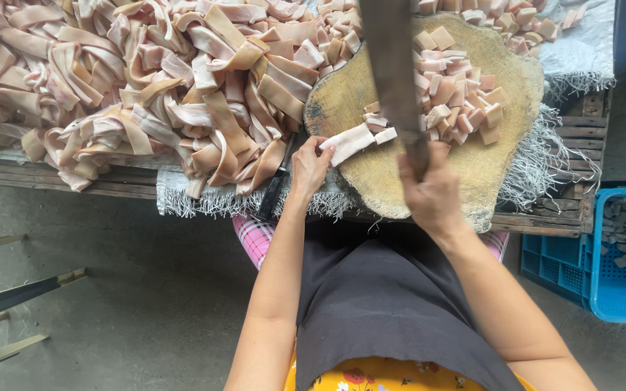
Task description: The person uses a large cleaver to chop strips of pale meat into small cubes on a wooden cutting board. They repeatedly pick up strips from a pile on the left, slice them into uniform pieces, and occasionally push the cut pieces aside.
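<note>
Pork-skin strip [348, 143], pale pink and flat, lies on the near-left part of the round wooden chopping block [487, 163], its left end reaching the block's edge. Your left hand [309, 165] rests at that edge, its fingers [320, 147] curled lightly and pressed on the strip's left end, pinning it down rather than closing around it. Your right hand [432, 192] sits at the block's near edge, fingers wrapped tight around the handle of a large cleaver [393, 65]; the dark blade rises across the middle of the block, just right of the strip, and is blurred. Two small cut pieces [378, 129] lie touching the strip's right end, beside the blade. On the block's right half sits a pile of cut squares [458, 98]. Left of the block, a large heap of uncut strips [146, 80] covers a frayed white cloth [204, 195] spread over the slatted table [545, 217]. A dark knife [277, 181] lies just left of the block, partly under the heap. Right of the block, lower down, stands a blue plastic crate [603, 289] holding greyish pieces.
</note>
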